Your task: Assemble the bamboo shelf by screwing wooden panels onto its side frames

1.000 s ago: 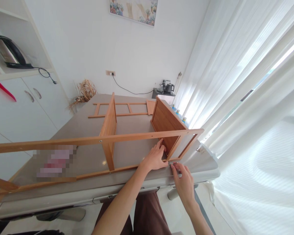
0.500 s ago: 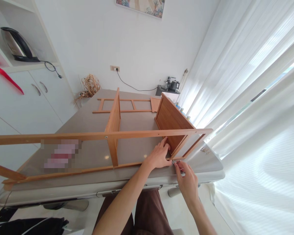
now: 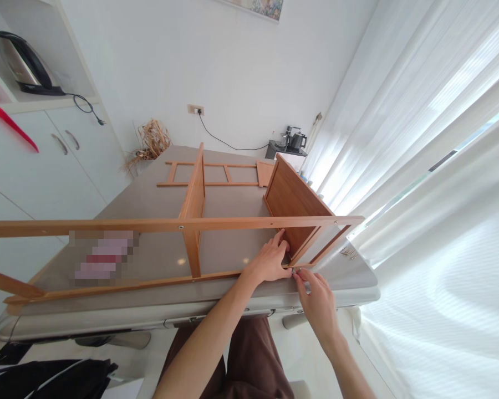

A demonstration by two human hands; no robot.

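Note:
A wooden shelf frame (image 3: 241, 224) lies on its side along the table's near edge, with upright panels between its long rails. My left hand (image 3: 270, 259) grips its lower rail at the right-hand panel (image 3: 295, 208). The fingers reach up against the panel's face, and the thumb lies by the rail. Just right of that thumb, my right hand (image 3: 316, 293) pinches a small shiny metal piece (image 3: 294, 271) at the rail's outer side. Fingertips cover most of the piece, and I cannot tell its exact kind.
A slatted wooden ladder-like frame (image 3: 228, 173) lies farther back on the grey table (image 3: 145, 194). Several small metal pieces (image 3: 349, 253) lie near the right end. White curtains (image 3: 432, 249) hang at the right; a kettle (image 3: 25, 64) stands on a left shelf.
The view has shifted slightly. Both hands stay at the same joint, and the right fingers have turned a little around the small metal piece.

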